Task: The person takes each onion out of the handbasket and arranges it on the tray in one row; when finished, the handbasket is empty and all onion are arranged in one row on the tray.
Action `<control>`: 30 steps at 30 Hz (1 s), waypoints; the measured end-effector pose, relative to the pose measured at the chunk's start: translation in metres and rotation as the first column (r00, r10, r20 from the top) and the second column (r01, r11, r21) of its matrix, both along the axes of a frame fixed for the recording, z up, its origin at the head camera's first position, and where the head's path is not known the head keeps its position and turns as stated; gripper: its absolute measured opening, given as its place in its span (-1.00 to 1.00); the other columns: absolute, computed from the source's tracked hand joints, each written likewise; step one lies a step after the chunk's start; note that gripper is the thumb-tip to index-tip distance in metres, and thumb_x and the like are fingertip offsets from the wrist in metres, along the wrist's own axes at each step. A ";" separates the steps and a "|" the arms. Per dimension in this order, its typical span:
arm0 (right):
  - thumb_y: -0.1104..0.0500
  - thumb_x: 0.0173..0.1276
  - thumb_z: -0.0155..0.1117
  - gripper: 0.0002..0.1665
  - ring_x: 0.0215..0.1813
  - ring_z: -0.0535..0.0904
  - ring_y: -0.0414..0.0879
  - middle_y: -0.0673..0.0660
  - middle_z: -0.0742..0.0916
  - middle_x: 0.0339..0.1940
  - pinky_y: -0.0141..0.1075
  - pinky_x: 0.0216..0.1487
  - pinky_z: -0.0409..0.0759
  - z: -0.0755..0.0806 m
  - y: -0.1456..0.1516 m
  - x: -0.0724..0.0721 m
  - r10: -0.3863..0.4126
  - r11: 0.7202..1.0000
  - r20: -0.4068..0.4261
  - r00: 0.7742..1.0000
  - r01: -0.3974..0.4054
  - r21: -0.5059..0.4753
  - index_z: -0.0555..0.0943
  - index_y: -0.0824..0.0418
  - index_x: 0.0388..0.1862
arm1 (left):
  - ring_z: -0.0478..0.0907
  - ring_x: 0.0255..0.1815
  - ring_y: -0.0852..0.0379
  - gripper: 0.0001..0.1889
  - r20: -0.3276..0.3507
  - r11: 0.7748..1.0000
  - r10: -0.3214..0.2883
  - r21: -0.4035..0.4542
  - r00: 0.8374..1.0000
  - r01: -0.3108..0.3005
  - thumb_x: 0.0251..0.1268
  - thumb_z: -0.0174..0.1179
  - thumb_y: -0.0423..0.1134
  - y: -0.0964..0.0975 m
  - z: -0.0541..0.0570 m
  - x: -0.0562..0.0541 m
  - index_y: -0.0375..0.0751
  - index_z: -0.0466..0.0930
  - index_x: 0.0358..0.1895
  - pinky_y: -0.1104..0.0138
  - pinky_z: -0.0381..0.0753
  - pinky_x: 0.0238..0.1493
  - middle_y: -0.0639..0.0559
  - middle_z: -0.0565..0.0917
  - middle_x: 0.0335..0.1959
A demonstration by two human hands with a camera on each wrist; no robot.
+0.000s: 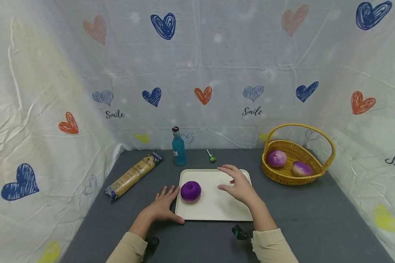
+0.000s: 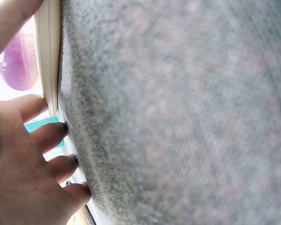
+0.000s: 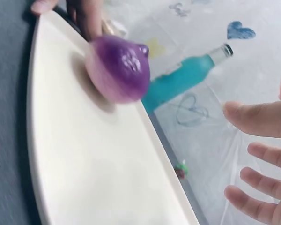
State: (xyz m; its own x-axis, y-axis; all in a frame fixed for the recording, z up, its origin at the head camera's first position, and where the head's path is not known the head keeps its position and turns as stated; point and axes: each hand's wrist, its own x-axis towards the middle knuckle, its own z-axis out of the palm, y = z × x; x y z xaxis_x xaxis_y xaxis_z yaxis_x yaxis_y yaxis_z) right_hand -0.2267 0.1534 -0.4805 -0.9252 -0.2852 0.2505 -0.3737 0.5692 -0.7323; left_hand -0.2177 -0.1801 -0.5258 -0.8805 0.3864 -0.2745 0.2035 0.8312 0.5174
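A cream rectangular tray lies on the dark grey table, with a round purple onion sitting near its left side. In the right wrist view the onion shows a small nub and a paler pink underside. My left hand rests at the tray's left edge, fingers spread, with the thumb at the front left corner. Its fingertips touch the table by the tray rim in the left wrist view. Over the tray's right part hovers my right hand, its thumb and fingers apart and holding nothing.
Behind the tray stand a blue bottle and a small green lollipop. A long yellow packet lies at the left. On the right, a yellow wicker basket with a tall handle holds two purple-and-white onions.
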 end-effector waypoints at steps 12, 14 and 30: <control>0.14 0.26 0.52 -0.27 0.40 0.44 0.25 0.26 0.48 0.45 0.09 0.09 0.66 0.008 0.046 -0.007 -0.042 0.996 -0.043 0.998 0.045 0.081 0.53 0.05 0.41 | -0.32 0.65 -0.39 0.37 -0.005 1.000 -0.004 -0.003 1.000 0.004 -0.25 0.56 0.36 0.000 0.002 0.000 -0.03 -0.05 0.66 -0.37 -0.23 0.51 -0.22 -0.04 0.66; 0.15 0.26 0.51 -0.27 0.40 0.44 0.27 0.28 0.47 0.46 0.12 0.10 0.65 0.013 0.054 -0.010 -0.044 0.995 -0.047 0.998 0.048 0.093 0.52 0.08 0.42 | -0.33 0.65 -0.38 0.37 -0.006 1.000 -0.004 -0.005 1.000 0.004 -0.25 0.56 0.37 0.000 0.001 0.000 -0.03 -0.05 0.66 -0.36 -0.23 0.51 -0.22 -0.05 0.66; 0.08 0.30 0.49 -0.28 0.32 0.46 0.30 0.32 0.47 0.42 0.17 0.09 0.61 0.037 0.118 -0.035 -0.040 0.983 -0.052 0.998 0.048 0.177 0.50 0.16 0.42 | -0.33 0.65 -0.39 0.38 0.000 1.000 0.000 -0.010 1.000 0.000 -0.27 0.54 0.40 -0.001 -0.003 -0.002 -0.02 -0.04 0.66 -0.38 -0.23 0.50 -0.23 -0.05 0.66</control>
